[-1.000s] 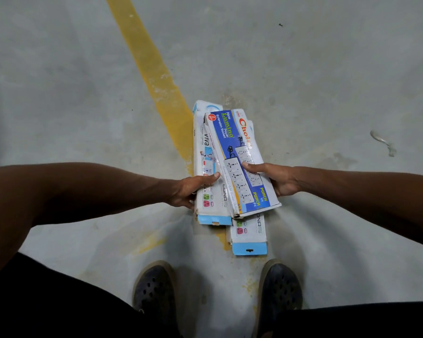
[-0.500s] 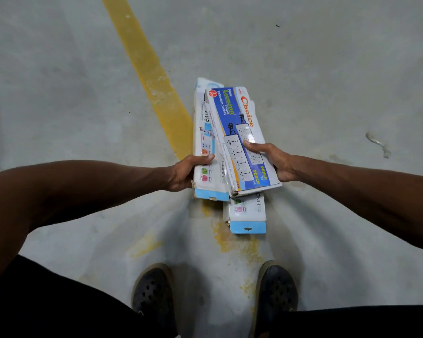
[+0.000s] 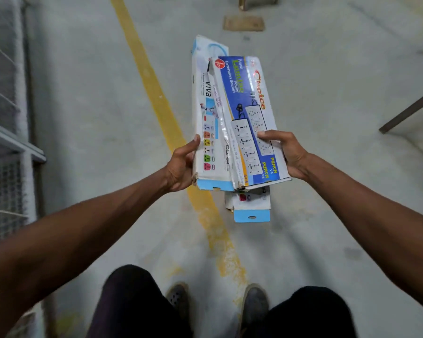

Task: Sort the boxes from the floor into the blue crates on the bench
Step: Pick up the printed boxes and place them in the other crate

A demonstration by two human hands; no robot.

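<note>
Left hand (image 3: 181,164) gripping white box (image 3: 209,132), right hand (image 3: 288,154) gripping blue box (image 3: 244,103); third box (image 3: 252,208) stacked underneath, above floor (image 3: 83,93).

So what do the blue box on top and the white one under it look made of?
Blue box: printed cardboard, seemingly glossy; glare streaks its left edge and the near corner is frayed. White box: printed card, duller, with a scuffed, torn near corner showing brown board.
</note>
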